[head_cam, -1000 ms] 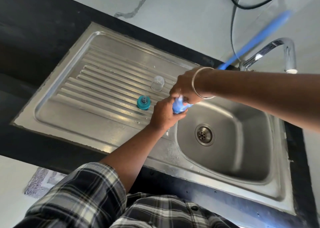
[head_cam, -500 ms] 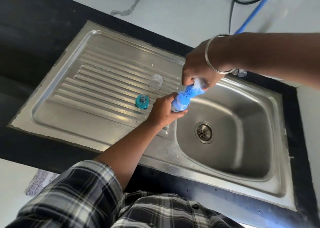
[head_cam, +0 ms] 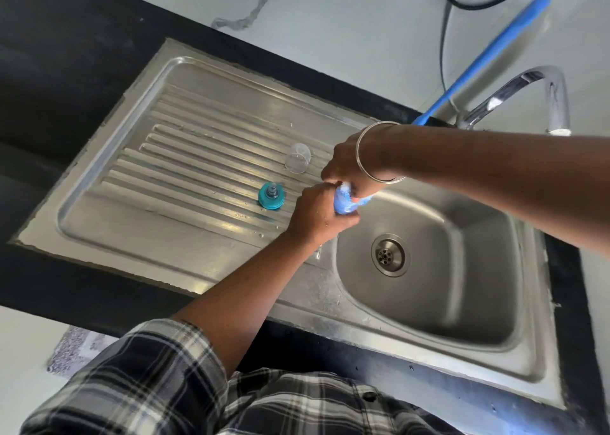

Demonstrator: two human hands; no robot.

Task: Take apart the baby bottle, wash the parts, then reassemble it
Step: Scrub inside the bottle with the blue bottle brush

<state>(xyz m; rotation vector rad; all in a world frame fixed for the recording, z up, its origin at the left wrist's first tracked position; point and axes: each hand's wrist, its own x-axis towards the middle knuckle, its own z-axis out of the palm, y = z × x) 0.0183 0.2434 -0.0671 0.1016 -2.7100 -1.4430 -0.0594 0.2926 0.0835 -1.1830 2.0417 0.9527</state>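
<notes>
My left hand (head_cam: 318,215) grips the blue baby bottle body (head_cam: 345,202) at the sink basin's left rim. My right hand (head_cam: 350,169) is closed on a long blue bottle brush (head_cam: 485,58); its handle sticks up to the upper right and its head is pushed down into the bottle, hidden from view. The teal screw ring with the nipple (head_cam: 271,197) stands on the ribbed drainboard. A clear cap (head_cam: 298,158) lies on its side further back on the drainboard.
The steel sink (head_cam: 429,345) has a drain (head_cam: 390,255) in the basin and a drainboard (head_cam: 132,203) to the left. A chrome tap (head_cam: 528,91) arches at the back right. A black cable (head_cam: 478,3) hangs on the wall. Dark counter surrounds the sink.
My right hand had pulled the brush up and out of the bottle, and it has pushed it back down in. The bottle stays in my left hand.
</notes>
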